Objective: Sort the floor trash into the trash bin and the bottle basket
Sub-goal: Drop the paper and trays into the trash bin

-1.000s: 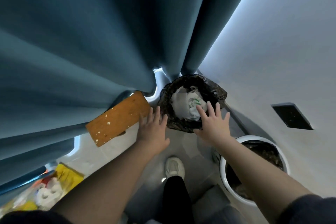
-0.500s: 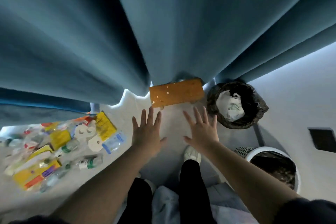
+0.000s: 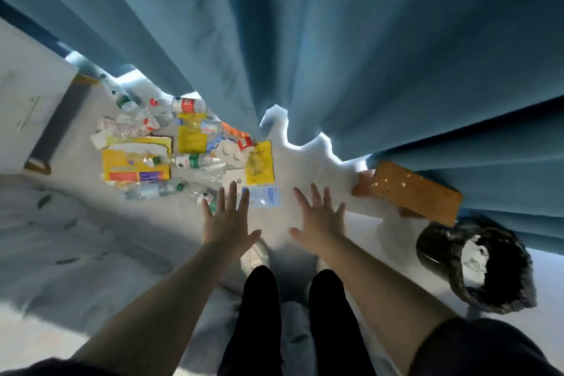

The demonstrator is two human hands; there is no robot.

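A heap of floor trash lies at the left centre: several clear plastic bottles (image 3: 195, 161), a torn yellow carton (image 3: 135, 163), a yellow packet (image 3: 260, 166) and a blue-white pouch (image 3: 265, 196). My left hand (image 3: 227, 218) hovers with fingers spread just below the pouch, holding nothing. My right hand (image 3: 320, 217) is spread out beside it, also holding nothing. The trash bin (image 3: 439, 249), lined with a black bag and holding white crumpled waste (image 3: 474, 259), stands at the right. The bottle basket is out of view.
Blue curtains (image 3: 335, 55) hang along the far side. A brown wooden board (image 3: 415, 192) lies at the curtain's foot near the bin. A white cabinet (image 3: 27, 101) stands at the left. My legs and a white shoe (image 3: 254, 255) are below my hands.
The view has swung left from the bin to the trash heap. Both hands moved with it, from above the bin to near the blue-white pouch. The white basket has left the view.
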